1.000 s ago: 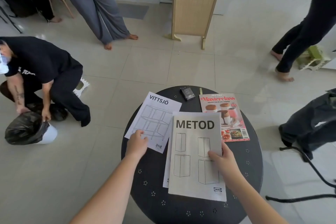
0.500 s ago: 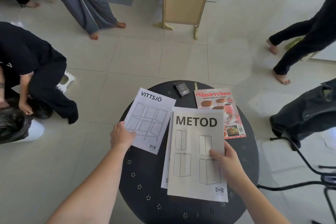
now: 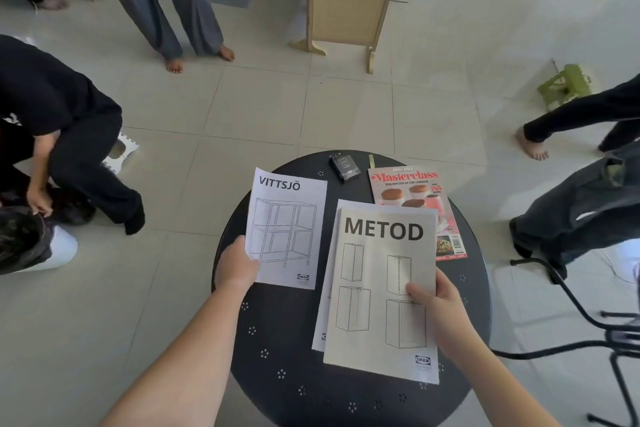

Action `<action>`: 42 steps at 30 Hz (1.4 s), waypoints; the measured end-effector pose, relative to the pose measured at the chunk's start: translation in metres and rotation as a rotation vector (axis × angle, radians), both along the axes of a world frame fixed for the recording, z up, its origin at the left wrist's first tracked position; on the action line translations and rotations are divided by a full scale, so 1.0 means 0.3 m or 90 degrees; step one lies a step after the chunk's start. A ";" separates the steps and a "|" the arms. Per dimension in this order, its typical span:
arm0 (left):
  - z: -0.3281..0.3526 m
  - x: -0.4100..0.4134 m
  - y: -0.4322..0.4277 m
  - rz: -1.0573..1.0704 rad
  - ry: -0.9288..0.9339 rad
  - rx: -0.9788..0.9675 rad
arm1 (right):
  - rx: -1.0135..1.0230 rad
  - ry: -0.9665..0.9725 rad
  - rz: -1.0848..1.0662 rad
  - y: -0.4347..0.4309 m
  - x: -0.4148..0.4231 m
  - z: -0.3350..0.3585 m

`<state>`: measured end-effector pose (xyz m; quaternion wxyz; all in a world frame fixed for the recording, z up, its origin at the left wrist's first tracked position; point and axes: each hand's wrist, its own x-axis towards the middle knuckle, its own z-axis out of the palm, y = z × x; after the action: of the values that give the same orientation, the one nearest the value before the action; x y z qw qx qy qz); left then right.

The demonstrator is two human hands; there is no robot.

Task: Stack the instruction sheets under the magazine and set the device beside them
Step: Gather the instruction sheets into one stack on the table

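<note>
We are gathering sheets on the bench (image 3: 277,367), our left hand (image 3: 237,265) grasping the VITTSJÖ sheet (image 3: 287,225) and our right hand (image 3: 438,305) pinching the METOD sheet (image 3: 374,288), the magazine (image 3: 415,191) lying at one o'clock, and next we are likely merging both sheets.

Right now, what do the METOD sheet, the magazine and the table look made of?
METOD sheet: matte off-white paper, thin, printed line drawings. Magazine: coated paper, probably glossy, full-colour cover. Table: dark, likely painted metal, judging by the small punched hole patterns; the finish looks matte.
</note>
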<state>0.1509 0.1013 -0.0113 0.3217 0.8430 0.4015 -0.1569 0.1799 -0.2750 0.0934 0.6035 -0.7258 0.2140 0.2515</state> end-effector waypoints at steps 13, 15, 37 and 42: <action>0.210 -0.263 -0.216 0.165 -0.137 -0.473 | 0.044 -0.011 -0.010 -0.023 -0.035 0.030; 0.232 -0.318 -0.260 0.160 -0.141 -0.528 | 0.056 -0.020 -0.012 -0.027 -0.043 0.036; 0.491 -0.358 -0.485 0.029 -0.106 -0.740 | 0.233 0.026 -0.008 -0.114 -0.078 0.096; 0.487 -0.307 -0.470 0.093 -0.164 -0.807 | 0.216 -0.026 0.011 -0.099 -0.085 0.119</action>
<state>0.0587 -0.0398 0.1349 0.8123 0.4722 0.2456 -0.2385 0.1543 -0.3047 0.1291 0.7196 -0.6200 0.1498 0.2746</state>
